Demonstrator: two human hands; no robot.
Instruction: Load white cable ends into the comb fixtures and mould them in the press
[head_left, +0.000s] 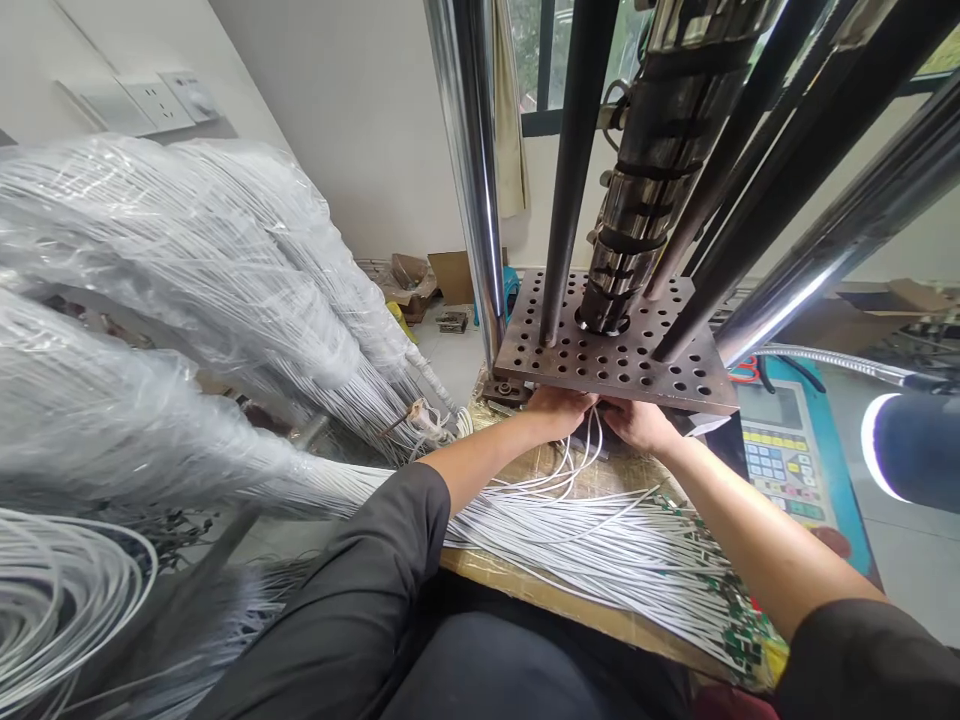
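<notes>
Both my hands reach forward under a rusty perforated steel plate (615, 355) of a press machine. My left hand (556, 410) and my right hand (637, 424) sit close together at the plate's front edge, fingers tucked beneath it and hidden. A few white cables (574, 465) loop out from between the hands toward me. A flat bundle of white cables (600, 550) with small green circuit boards (739, 630) at their ends lies across the wooden bench under my forearms.
Shiny and dark columns (472, 180) rise from the plate around a banded cylinder (645, 200). Big plastic-wrapped bundles of white cable (172, 300) fill the left. A control panel with a keypad (784, 455) and a round lamp (907, 450) stand at right. Cardboard boxes lie on the floor behind.
</notes>
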